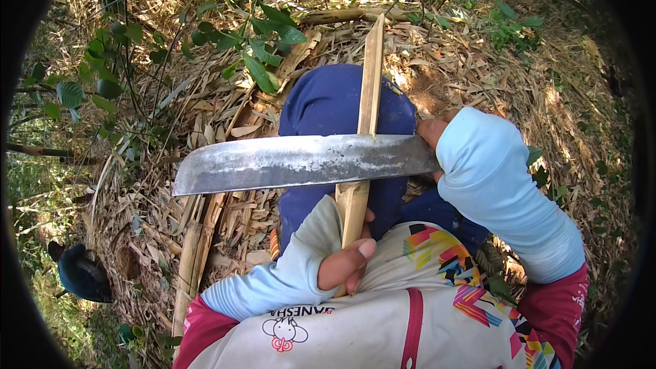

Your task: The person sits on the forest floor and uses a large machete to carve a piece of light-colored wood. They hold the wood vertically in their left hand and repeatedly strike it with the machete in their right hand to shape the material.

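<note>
A long split strip of bamboo (371, 75) runs from my lap up past my blue-covered knee, its tip pointing away from me. My left hand (346, 266) is closed around its near end, the thumb lying along it. A wide machete (304, 162) lies crosswise over the strip, its worn grey blade reaching out to the left above the knee. At the blade's right end my right hand (432, 135) is closed, with the handle hidden by the hand and a light blue sleeve. Blade and strip cross just above the knee, and the blade covers that part of the strip.
Dry leaves and bamboo husks (239, 212) litter the ground. Split bamboo pieces (191, 253) lie left of my legs. Leafy green branches (263, 55) hang in at the upper left. A dark blue rounded object (83, 275), its kind unclear, is at the far left.
</note>
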`<state>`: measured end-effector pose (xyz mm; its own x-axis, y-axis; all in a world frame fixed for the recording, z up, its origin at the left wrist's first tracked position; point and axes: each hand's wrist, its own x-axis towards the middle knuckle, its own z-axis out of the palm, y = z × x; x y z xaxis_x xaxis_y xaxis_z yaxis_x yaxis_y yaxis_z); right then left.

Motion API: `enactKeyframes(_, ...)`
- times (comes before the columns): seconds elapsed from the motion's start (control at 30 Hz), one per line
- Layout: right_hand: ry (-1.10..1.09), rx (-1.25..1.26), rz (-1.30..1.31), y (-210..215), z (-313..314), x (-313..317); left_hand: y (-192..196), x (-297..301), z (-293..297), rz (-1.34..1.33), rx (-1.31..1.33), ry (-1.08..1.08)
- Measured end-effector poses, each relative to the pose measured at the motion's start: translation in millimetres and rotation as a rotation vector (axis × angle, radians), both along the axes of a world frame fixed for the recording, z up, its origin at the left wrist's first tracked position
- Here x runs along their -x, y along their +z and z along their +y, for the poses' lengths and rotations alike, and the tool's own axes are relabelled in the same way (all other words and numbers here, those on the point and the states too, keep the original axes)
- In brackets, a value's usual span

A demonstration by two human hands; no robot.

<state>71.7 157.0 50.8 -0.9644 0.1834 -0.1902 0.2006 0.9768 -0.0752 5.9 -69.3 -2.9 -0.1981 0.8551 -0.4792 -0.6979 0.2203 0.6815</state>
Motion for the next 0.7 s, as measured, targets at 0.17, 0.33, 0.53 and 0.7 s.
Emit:
enactKeyframes(0.17, 0.038, 0.006, 0.005, -1.0, -2.6, -5.0, 2.0, 0.4, 0.3, 0.012, 0.012, 0.000)
enactKeyframes(0.33, -0.017, -0.063, -0.019, -1.7, 0.6, 4.1, 1.9, -0.4, 1.0, -0.004, 0.033, 0.005)
enactKeyframes(0.53, -0.054, -0.093, -0.172, 4.4, 3.7, 12.9, -0.6, 0.2, -0.1, 0.010, 0.005, -0.003)
enactKeyframes(0.7, -0.210, -0.095, -0.090, -3.1, 14.1, 17.1, -0.5, -0.5, 0.5, 0.020, 0.002, 0.007)
